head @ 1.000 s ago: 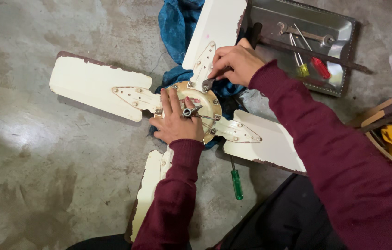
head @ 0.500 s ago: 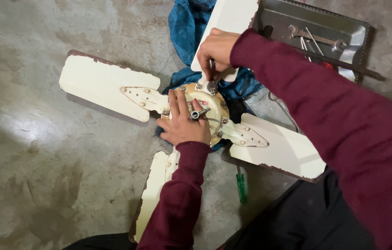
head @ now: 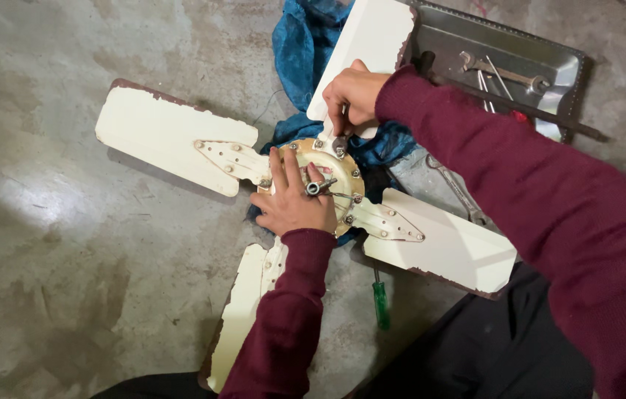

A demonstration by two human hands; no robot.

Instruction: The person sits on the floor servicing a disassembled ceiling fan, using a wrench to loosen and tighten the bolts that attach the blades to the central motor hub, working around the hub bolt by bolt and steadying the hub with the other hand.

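A cream ceiling fan with several blades [head: 172, 140] lies flat on the concrete floor. My left hand [head: 292, 198] presses down on its round yellowish hub [head: 348, 193], fingers spread around the short metal shaft [head: 314, 188]. My right hand [head: 354, 94] is closed around a small dark tool [head: 340, 140] whose tip sits on a bolt at the hub's far rim, by the root of the upper blade [head: 372, 44]. Part of the tool is hidden in my fist.
A blue cloth [head: 302, 55] lies under the fan. A metal tray [head: 549, 70] with wrenches and a red-handled tool sits at the upper right. A spanner [head: 455, 185] and a green-handled screwdriver [head: 380, 303] lie on the floor near the right blade [head: 446, 244].
My right hand has shifted from the upper blade's bracket down to the hub rim with the tool. The view has drifted slightly; my left hand stays on the hub.
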